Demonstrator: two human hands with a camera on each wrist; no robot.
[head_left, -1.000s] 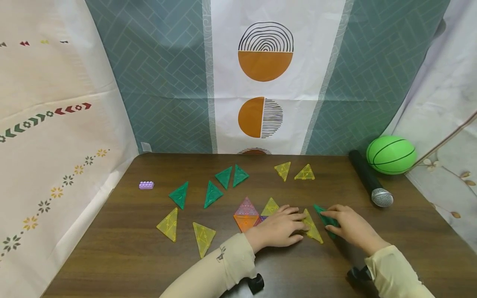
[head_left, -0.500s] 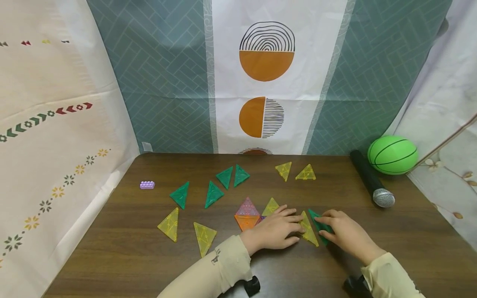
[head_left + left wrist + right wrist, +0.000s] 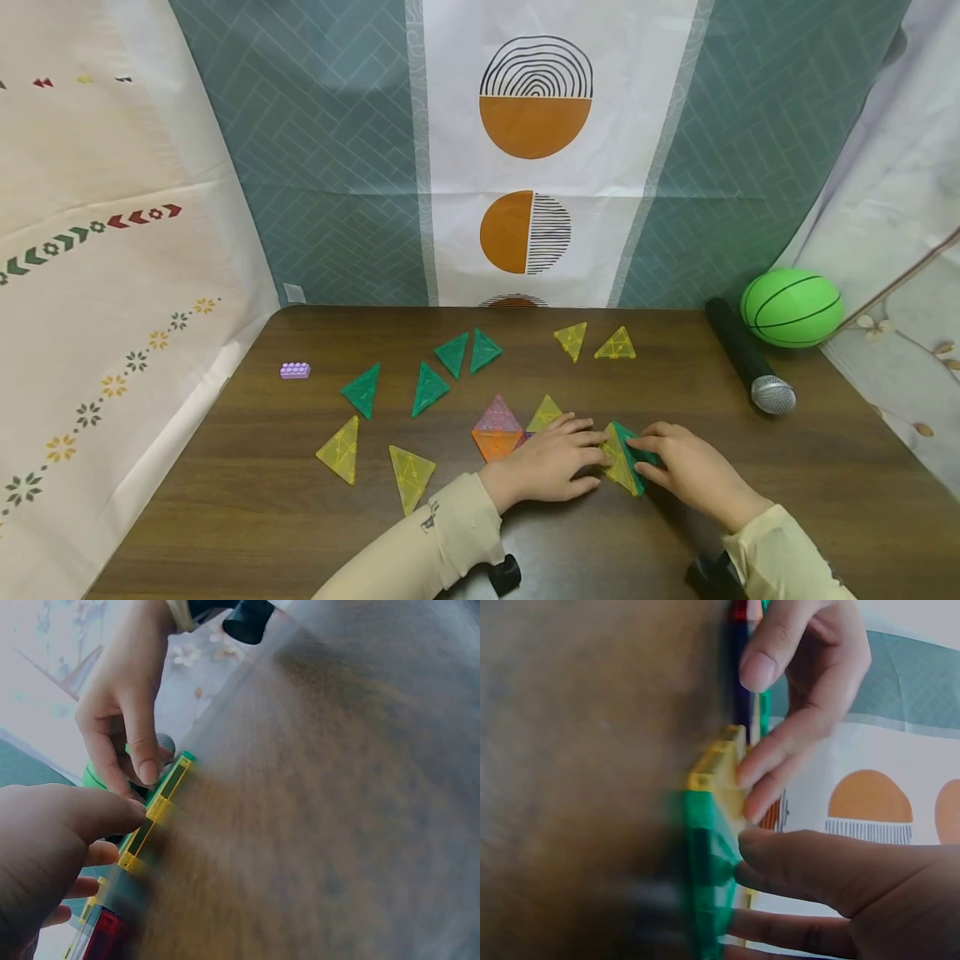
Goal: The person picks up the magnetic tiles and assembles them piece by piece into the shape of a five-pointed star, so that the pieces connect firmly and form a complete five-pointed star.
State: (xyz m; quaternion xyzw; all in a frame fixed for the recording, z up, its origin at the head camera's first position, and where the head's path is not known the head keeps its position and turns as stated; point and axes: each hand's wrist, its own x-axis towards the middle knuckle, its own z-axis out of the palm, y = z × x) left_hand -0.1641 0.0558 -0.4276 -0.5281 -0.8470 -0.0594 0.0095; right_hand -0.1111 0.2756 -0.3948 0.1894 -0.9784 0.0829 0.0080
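Note:
My left hand [image 3: 543, 462] lies with fingers spread across a cluster of translucent triangle tiles, its fingertips touching a yellow triangle tile [image 3: 617, 468]. Beside that yellow tile, my right hand [image 3: 697, 471] grips a green triangle tile [image 3: 699, 877] with thumb and fingertips. The green and yellow tiles meet along one edge, flat on the table. Left of the fingers, a pink tile [image 3: 497, 415], an orange tile [image 3: 493, 445] and another yellow tile [image 3: 544, 412] show from the cluster. Its middle is mostly hidden under my left hand.
Several loose green tiles [image 3: 429, 390] and yellow tiles [image 3: 339, 451] are scattered on the wooden table [image 3: 247, 508]. A purple toy brick [image 3: 295, 371] sits far left. At the right back lie a black microphone [image 3: 750, 358] and a green ball [image 3: 792, 308].
My right hand has slid the green tile left until it meets the yellow tile. The yellow tile has shifted slightly left under my left fingertips.

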